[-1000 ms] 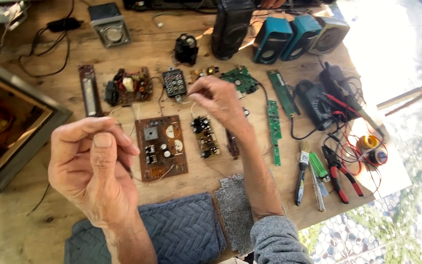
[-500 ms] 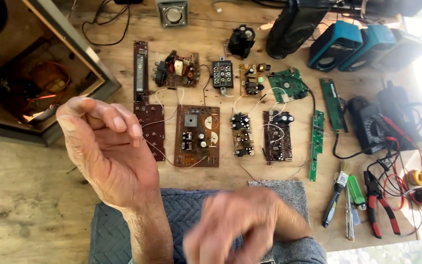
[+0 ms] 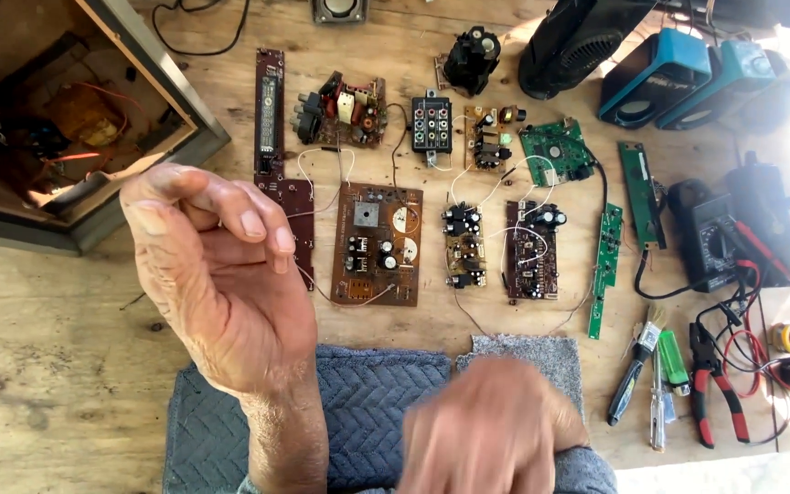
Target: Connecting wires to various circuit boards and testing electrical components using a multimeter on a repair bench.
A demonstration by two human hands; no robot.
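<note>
My left hand is raised over the left of the wooden table, palm toward me, fingers curled loosely with nothing in them. My right hand is low at the bottom edge, blurred, its back toward the camera over a grey quilted cloth; I cannot tell whether it holds anything. Beyond the hands lie several circuit boards: a large brown board, two smaller brown boards, a green board and a long dark strip board, joined by thin wires.
An opened wooden cabinet with wiring inside stands at the upper left. Blue speakers and a black speaker sit at the back right. A multimeter, red-handled pliers, a brush, screwdrivers and solder spools lie at the right.
My right hand has pulled back from the boards to the near edge over the cloth. The view has shifted closer and left. My left hand stays raised.
</note>
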